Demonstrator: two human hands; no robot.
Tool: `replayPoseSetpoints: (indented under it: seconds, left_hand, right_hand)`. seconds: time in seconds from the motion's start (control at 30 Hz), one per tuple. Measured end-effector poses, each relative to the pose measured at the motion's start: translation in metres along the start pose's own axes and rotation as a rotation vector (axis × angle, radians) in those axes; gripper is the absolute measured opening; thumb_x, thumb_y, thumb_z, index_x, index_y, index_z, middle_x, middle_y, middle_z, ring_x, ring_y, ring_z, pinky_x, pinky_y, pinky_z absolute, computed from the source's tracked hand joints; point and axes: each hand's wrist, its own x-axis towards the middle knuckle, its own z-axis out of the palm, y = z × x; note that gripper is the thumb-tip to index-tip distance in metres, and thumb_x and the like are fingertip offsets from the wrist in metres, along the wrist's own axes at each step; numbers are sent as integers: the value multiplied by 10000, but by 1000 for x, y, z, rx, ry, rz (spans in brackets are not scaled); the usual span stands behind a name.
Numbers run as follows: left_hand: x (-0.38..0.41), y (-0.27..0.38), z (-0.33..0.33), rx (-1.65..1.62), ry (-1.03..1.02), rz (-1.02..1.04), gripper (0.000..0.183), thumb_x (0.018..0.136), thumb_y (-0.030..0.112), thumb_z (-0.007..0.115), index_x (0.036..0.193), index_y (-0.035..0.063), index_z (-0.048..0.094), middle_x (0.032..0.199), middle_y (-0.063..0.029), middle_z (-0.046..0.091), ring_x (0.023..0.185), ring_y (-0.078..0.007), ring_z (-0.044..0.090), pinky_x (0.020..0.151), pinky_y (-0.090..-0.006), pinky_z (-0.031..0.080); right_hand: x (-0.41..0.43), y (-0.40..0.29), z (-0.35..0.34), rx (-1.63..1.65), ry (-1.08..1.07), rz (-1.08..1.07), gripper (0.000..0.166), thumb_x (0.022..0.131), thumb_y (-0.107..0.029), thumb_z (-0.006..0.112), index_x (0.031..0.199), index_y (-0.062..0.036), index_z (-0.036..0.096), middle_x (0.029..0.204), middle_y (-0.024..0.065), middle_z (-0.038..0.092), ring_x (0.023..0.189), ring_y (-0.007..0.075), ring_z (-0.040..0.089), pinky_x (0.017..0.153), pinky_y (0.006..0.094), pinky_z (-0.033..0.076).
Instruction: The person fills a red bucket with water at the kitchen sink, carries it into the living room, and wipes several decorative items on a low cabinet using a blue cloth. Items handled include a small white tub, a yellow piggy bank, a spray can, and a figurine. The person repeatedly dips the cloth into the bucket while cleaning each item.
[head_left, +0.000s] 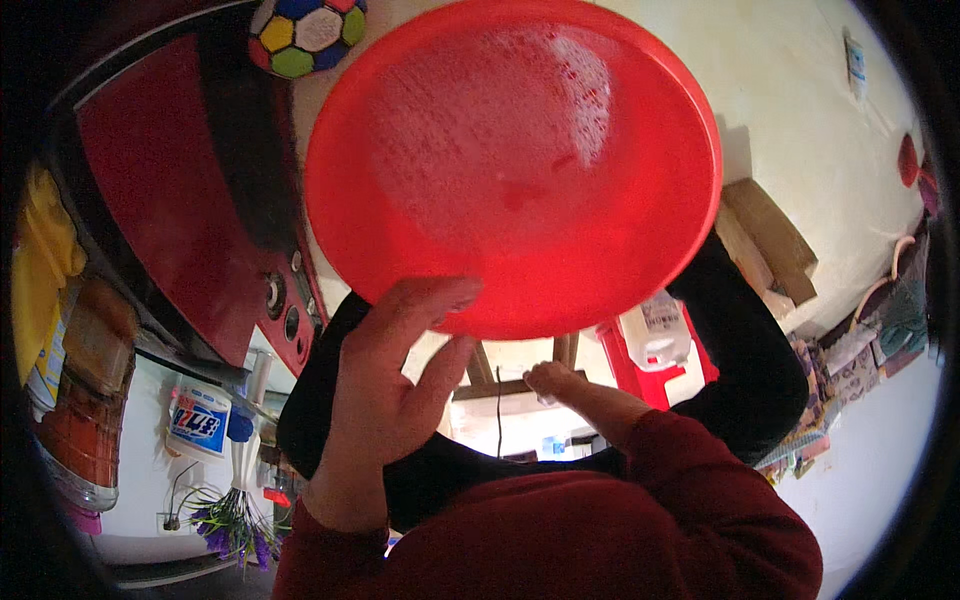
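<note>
A large red plastic basin (600, 255) is in front of me, between my knees. Soapy water (487, 142) covers its bottom, with a thicker patch of white foam (589, 97) along one side. My left hand (397, 375) is at the basin's near rim, its fingers over the inside and its thumb apart on the outer side. No object shows between them. My right hand (555, 381) is curled below the near rim, between my legs. Whether it holds anything small is hidden by its closed fingers.
A maroon appliance with round knobs (276, 296) stands at left, near a multicoloured ball-patterned object (307, 34). A white plastic jug (660, 330) is by my right leg, and a cardboard box (772, 240) lies beyond. Purple flowers (232, 525) and a detergent container (199, 420) are lower left.
</note>
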Motion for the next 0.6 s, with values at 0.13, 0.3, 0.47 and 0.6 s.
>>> replayPoseSetpoints:
  seconds: [0.13,0.3,0.47,0.6]
  left_hand:
    - [5,4,-17,130,86,32,328,739,25,616,1065,5,581,998,-169,599,909,-314,588,785,-334,466]
    - [-6,17,-31,205,124,147,343,713,21,611,1056,18,598,1000,-156,599,915,-292,591,801,-348,468]
    - [-52,9,-20,256,207,335,353,720,96,626,1069,49,602,996,-143,597,916,-297,587,801,-355,472]
    - [-89,-18,1,420,357,578,337,764,140,605,1094,74,578,942,-137,590,848,-309,584,741,-397,482]
  right_hand:
    - [-3,7,-18,18,-140,-91,353,676,-129,651,970,33,540,943,213,625,932,358,606,773,442,496]
    - [-4,30,-35,-35,-46,-209,307,676,-120,652,919,10,515,862,207,617,851,363,611,731,444,485]
    - [23,65,-66,121,-329,-72,585,686,-148,695,1226,-107,475,875,134,628,704,231,615,515,362,510]
    - [39,105,-75,-71,-131,11,627,732,-236,684,1293,-111,433,997,139,618,843,246,593,672,379,484]
